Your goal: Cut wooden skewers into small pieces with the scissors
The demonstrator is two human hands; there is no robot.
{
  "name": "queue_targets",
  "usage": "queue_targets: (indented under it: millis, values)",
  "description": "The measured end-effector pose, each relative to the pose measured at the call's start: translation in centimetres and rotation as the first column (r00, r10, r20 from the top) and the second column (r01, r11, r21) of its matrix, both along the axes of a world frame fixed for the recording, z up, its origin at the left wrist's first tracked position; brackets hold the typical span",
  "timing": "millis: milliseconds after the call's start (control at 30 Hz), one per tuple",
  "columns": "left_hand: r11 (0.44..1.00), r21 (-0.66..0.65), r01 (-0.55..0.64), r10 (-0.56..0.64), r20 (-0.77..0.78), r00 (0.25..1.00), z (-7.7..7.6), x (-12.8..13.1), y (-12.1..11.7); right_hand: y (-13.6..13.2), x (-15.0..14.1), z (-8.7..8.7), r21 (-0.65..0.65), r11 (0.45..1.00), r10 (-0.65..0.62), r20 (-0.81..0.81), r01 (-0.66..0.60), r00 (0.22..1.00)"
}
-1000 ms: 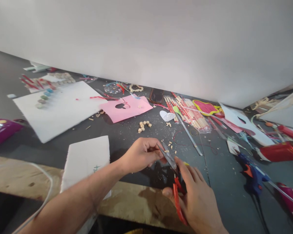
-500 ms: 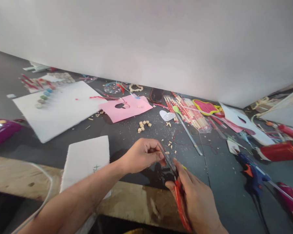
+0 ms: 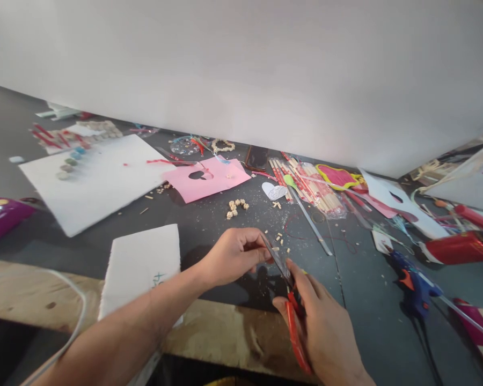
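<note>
My right hand grips a pair of red-handled scissors, whose blades point up and left. Close by the blade tips, my left hand is closed in a pinch; what its fingers hold is too small or hidden to name. Short pale stick pieces lie scattered just beyond the blades. Further back sits a curved row of small beige clusters made of such bits. Under my left forearm is a white sheet with green writing.
A pink paper with a cut-out and a large white board lie at the back left. Packed sticks and a phone rest near the wall. To the right are a blue glue gun and a red bottle-like object.
Both hands stay nearly in place. The scissor handles have shifted slightly, and the whole view has moved a little.
</note>
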State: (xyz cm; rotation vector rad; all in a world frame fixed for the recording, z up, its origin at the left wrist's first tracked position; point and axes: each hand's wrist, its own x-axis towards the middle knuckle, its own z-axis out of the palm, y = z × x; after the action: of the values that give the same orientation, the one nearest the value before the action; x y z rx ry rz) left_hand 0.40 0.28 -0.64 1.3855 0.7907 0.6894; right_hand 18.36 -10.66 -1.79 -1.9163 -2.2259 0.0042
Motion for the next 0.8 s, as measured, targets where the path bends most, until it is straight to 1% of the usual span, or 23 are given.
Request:
queue_targets:
  millis: [133,300,433,600,800]
  values:
    - [1.0,-0.012,0.019,-0.018,0.015,1.0,0.1,-0.2,-0.1,0.2,-0.2,0.5,-0.015,1.0,0.002,0.041,-0.001,0.999]
    - [0.998,-0.036,0.043,-0.042,0.025,0.999,0.4,-0.4,-0.1,0.4,-0.2,0.7,0.007,1.0,0.025,0.062,-0.025,0.998]
    - [0.995,-0.078,0.057,-0.048,0.111,0.993,0.3,-0.2,0.1,0.5,-0.1,0.7,0.01,1.0,0.018,0.041,-0.018,0.999]
    - [0.993,-0.105,0.058,-0.032,0.235,0.972,0.1,-0.2,0.1,0.6,0.0,1.2,-0.041,0.998,0.039,-0.035,-0.04,0.999]
    - [0.996,-0.08,0.046,-0.023,0.268,0.963,-0.2,-0.1,0.2,0.7,-0.1,1.1,-0.048,0.999,0.016,-0.038,-0.017,0.999]
